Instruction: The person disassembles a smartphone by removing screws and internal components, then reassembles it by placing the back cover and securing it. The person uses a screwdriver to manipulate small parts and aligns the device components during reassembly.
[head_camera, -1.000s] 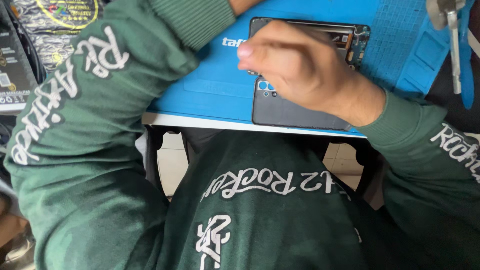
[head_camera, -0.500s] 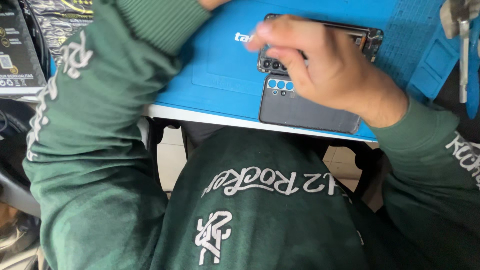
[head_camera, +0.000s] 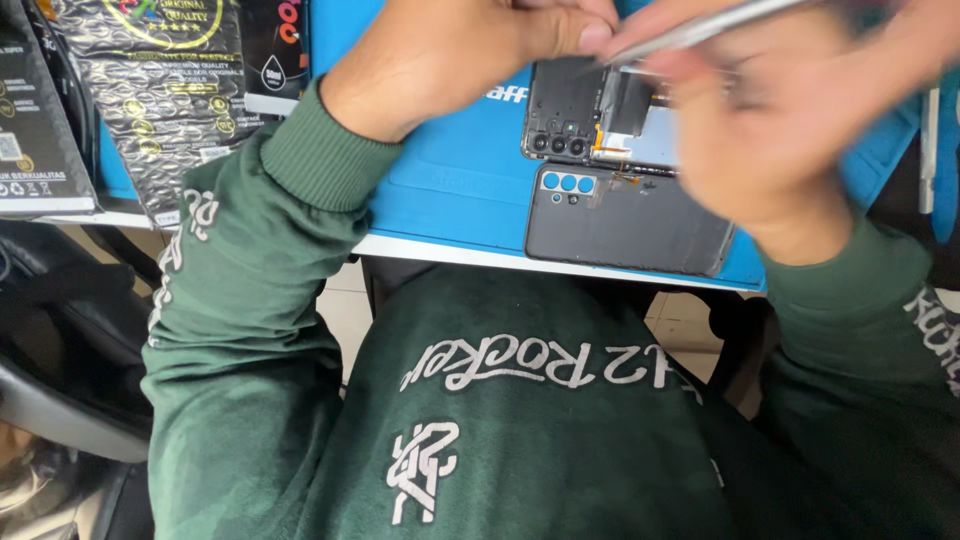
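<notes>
Two hands meet over the opened phone (head_camera: 600, 125) on the smooth blue mat (head_camera: 450, 190). The blurred right hand (head_camera: 790, 110) pinches slim metal tweezers (head_camera: 700, 30); the left hand (head_camera: 470, 50) is curled, its grip unclear. The dark grey back cover (head_camera: 640, 225) lies near the mat's front edge.

The phone back cover (head_camera: 625, 220) looks matt grey plastic. The work mat (head_camera: 450, 190) is smooth blue rubber. The tool (head_camera: 700, 30) is shiny metal. The packets (head_camera: 160, 90) are glossy crinkled foil.

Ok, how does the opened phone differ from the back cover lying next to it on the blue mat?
The opened phone shows its bare insides and dark camera lenses; the back cover is smooth grey with blue-ringed lens holes. Both hands work over the phone and partly hide it; the cover lies untouched in plain view. Both rest flat on the blue mat.
</notes>
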